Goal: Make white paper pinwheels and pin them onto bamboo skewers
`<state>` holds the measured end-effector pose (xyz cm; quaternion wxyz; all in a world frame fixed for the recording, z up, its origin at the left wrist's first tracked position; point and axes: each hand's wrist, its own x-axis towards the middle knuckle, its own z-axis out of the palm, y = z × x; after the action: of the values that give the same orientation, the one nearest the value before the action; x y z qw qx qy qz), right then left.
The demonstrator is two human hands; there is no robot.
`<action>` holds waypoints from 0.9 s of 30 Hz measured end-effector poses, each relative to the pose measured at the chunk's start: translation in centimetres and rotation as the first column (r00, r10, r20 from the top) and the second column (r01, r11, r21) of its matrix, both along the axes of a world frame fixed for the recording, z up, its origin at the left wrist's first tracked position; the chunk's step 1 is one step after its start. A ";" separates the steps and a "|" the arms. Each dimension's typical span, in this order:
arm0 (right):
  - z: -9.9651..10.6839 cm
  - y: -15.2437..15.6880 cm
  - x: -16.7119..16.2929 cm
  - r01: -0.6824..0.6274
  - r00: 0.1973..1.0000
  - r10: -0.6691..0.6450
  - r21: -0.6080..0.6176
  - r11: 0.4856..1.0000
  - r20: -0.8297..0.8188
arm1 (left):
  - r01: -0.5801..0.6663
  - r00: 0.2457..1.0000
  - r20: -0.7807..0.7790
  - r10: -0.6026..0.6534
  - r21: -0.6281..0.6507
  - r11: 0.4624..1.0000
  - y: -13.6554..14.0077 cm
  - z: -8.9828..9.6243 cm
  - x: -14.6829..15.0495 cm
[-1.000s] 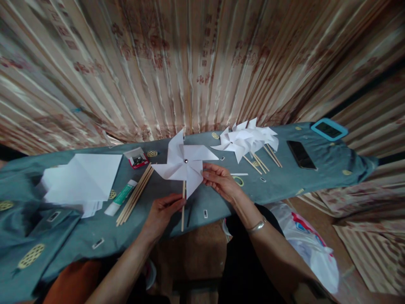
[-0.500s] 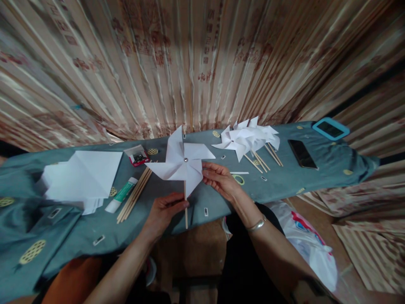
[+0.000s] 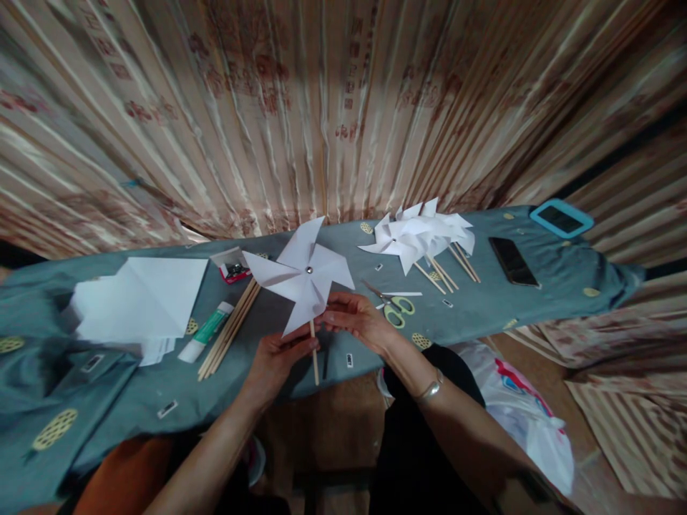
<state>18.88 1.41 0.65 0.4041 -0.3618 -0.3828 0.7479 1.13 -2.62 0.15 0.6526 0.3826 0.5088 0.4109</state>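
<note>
A white paper pinwheel (image 3: pixel 305 279) with a shiny pin at its centre stands upright in front of me on a thin wooden stick. Thumb and fingers of my left hand (image 3: pixel 276 365) are closed around the stick below the blades. My right hand (image 3: pixel 357 320) is bent in from the other side, its fingertips at the lower right blade and the top of the stick. Those fingertips are partly hidden by the paper. Just right of this hand lie scissors (image 3: pixel 396 307) with light green handles, beside a narrow white paper strip (image 3: pixel 403 294).
Several finished pinwheels (image 3: pixel 413 239) lie at the back right, near a black phone (image 3: pixel 512 261) and a blue-framed device (image 3: pixel 562 217). Leftward are wooden sticks (image 3: pixel 228 332), a glue tube (image 3: pixel 206 332), a red box of pins (image 3: pixel 234 270) and white paper sheets (image 3: pixel 144 297).
The pinwheel's blades have turned on the pin. My right hand has moved left and slightly down from the blade's outer edge towards the stick, uncovering the scissors. My left hand keeps its hold.
</note>
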 end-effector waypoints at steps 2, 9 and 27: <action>0.0 0.1 0.3 -0.022 0.999 0.021 0.013 1.000 0.045 | -0.024 1.000 -0.002 0.024 0.009 1.000 0.2 -0.1 -0.4; 0.0 0.0 1.0 -0.170 0.945 0.120 0.146 0.974 0.305 | -0.184 0.979 0.079 0.186 -0.030 0.982 0.7 0.4 -1.0; -0.2 -0.5 0.6 -0.462 0.804 0.310 0.206 0.863 0.507 | -0.179 0.981 0.064 0.181 -0.040 0.983 0.4 -0.2 -0.6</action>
<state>19.53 0.92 0.42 0.1924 -0.3702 -0.6490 0.6362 0.51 -2.21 -0.10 0.6360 0.3099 0.5260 0.4719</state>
